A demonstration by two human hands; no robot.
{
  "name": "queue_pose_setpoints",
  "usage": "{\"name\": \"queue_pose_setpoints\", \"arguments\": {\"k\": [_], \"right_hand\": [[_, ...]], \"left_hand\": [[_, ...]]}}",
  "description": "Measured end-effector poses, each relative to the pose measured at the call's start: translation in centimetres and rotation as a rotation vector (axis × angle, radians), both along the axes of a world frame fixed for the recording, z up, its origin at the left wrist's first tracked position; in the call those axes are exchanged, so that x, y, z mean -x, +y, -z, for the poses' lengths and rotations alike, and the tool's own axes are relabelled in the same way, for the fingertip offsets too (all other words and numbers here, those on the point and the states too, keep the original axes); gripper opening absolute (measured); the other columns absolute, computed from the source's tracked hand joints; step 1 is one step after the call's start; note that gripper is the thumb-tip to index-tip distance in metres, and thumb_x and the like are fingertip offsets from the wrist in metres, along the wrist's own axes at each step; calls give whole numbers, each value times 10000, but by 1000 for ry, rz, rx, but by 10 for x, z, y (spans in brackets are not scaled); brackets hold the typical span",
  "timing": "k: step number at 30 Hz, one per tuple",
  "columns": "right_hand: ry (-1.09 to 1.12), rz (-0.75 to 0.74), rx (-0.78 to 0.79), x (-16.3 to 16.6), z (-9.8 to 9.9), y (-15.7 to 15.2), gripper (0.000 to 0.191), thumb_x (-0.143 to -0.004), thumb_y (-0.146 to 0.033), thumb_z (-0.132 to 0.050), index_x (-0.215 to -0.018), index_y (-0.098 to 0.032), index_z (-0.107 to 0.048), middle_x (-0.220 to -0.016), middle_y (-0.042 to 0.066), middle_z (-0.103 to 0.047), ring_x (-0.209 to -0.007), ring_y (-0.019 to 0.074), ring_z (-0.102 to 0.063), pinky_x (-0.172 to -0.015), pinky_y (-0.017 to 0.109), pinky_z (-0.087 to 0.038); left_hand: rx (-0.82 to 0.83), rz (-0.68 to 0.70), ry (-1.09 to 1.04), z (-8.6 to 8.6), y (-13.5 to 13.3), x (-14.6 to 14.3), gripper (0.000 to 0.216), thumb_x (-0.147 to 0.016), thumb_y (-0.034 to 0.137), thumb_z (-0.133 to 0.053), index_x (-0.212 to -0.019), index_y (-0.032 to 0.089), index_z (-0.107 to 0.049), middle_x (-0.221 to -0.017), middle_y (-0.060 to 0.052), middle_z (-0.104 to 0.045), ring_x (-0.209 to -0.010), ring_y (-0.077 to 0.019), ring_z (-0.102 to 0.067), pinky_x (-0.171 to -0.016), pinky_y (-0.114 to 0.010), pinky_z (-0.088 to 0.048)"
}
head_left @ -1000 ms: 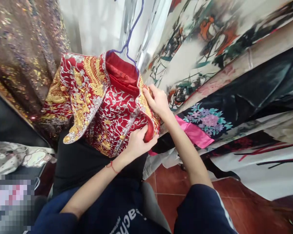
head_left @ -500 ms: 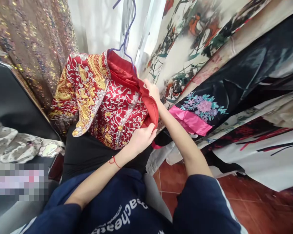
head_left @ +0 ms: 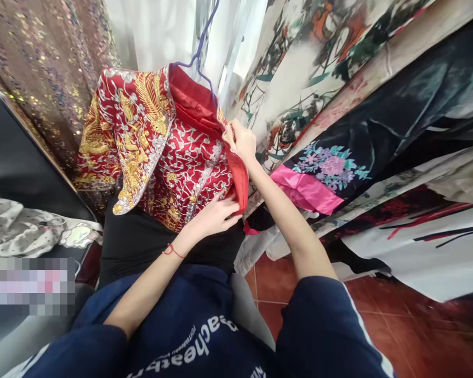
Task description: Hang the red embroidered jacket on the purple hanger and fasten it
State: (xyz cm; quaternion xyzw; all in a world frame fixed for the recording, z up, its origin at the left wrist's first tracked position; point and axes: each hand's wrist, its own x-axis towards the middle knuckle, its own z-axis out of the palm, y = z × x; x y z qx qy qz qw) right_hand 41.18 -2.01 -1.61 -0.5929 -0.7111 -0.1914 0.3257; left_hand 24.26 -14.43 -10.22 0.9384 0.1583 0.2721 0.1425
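Note:
A red jacket [head_left: 161, 136] with gold and silver embroidery hangs on a blue wire hanger [head_left: 199, 52] in front of me. My left hand [head_left: 213, 215] pinches the lower front edge of the jacket, where the plain red lining shows. My right hand [head_left: 240, 142] grips the same front edge higher up, near the collar. A thin red cord circles my left wrist.
Printed robes hang close on the right: a white one with ink painting [head_left: 299, 68], a black one with flowers and a pink cuff [head_left: 331, 168]. Brown sequinned fabric [head_left: 43, 58] hangs at the left. A black garment [head_left: 142, 241] hangs below the jacket. Red floor tiles [head_left: 398, 331] lie underneath.
My right hand slid up the jacket's front edge toward the collar. My left hand shifted its hold on the lower edge, folding the opening so that the lining shows.

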Motion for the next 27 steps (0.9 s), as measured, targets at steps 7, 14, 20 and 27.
{"name": "queue_pose_setpoints", "arguments": {"k": [7,14,20,27], "right_hand": [[29,57,80,7,0,0,728,-991,-692,-5,-1035,-261,-589,-935,103,-740,-874,287,-662,-812,419,-483],[30,15,20,10,1,-2,834,-959,-716,79,-1039,-232,-596,-925,126,-719,-907,284,-663,-843,420,-482],[32,-8,-16,6,0,1,824,-977,-701,48,-1050,-216,-615,-912,119,-713,-900,276,-664,-863,422,-477],[35,-9,-42,8,2,1,854,-956,-721,82,-1037,-223,-607,-910,120,-713,-907,268,-661,-871,416,-473]], "left_hand": [[87,-339,147,-35,-58,-5,223,-1003,175,-389,-1117,86,-558,-656,-80,-657,-631,-270,-715,-590,-310,-490],[523,-112,-252,-22,-45,-2,237,-955,395,-594,-1059,197,-517,-742,-8,-717,-671,-186,-697,-661,-276,-508],[72,-163,131,47,10,-11,543,-756,158,-763,-1268,94,-595,-1446,-248,-554,-1493,-403,-370,-1212,-619,-275],[20,-192,202,61,-1,-22,238,-926,48,-524,-1004,139,-729,-1024,-147,-769,-1189,-254,-689,-1162,-464,-435]]}}
